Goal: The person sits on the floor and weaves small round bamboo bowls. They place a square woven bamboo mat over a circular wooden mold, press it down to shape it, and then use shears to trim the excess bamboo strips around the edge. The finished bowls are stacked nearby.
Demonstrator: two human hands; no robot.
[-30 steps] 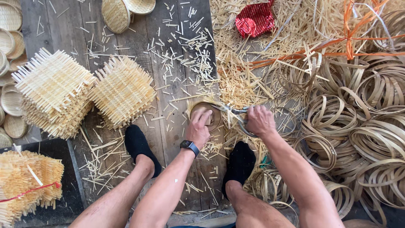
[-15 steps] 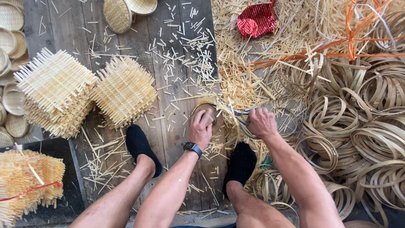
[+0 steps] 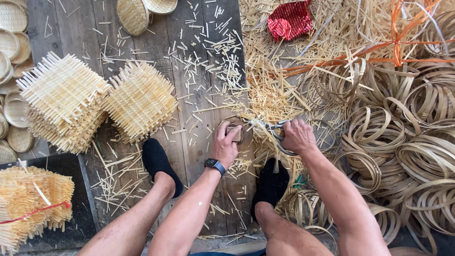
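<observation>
My left hand [image 3: 224, 144], with a dark watch on the wrist, presses down on a small round woven bamboo basket [image 3: 235, 127] that lies on the wooden plank floor. My right hand [image 3: 297, 135] grips the handles of metal shears [image 3: 266, 128], whose blades point left at the basket's rim. Bamboo offcuts lie scattered around the basket. My two feet in black socks rest on the planks, one each side of my left arm.
Two stacks of square woven bamboo mats [image 3: 66, 102] sit at left, with small finished baskets [image 3: 12, 19] along the left edge and top. Coiled bamboo hoops [image 3: 403, 137] fill the right side. A red bag [image 3: 290, 20] lies at top, orange straps [image 3: 398, 42] beside it.
My left hand has shifted slightly on the basket and turned it a little. The shears stay at the rim, and my right hand has hardly moved.
</observation>
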